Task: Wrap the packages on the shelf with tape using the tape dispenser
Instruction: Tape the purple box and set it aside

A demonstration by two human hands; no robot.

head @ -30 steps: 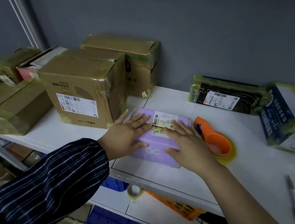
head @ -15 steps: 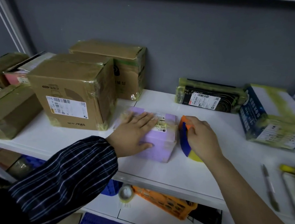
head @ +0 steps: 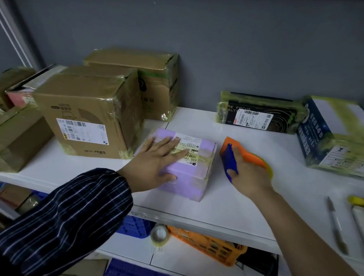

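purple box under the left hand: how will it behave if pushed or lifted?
Probably stiff: the purple box shows crisp edges under the flat left hand. Likely slides, not tips: squat, on a smooth white shelf. Taped faces may be slippery.

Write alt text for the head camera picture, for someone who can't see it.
A person's left hand lies flat on a taped purple package on a white shelf, while the right hand grips an orange and blue tape dispenser beside it. Taped cardboard boxes stand to the left.
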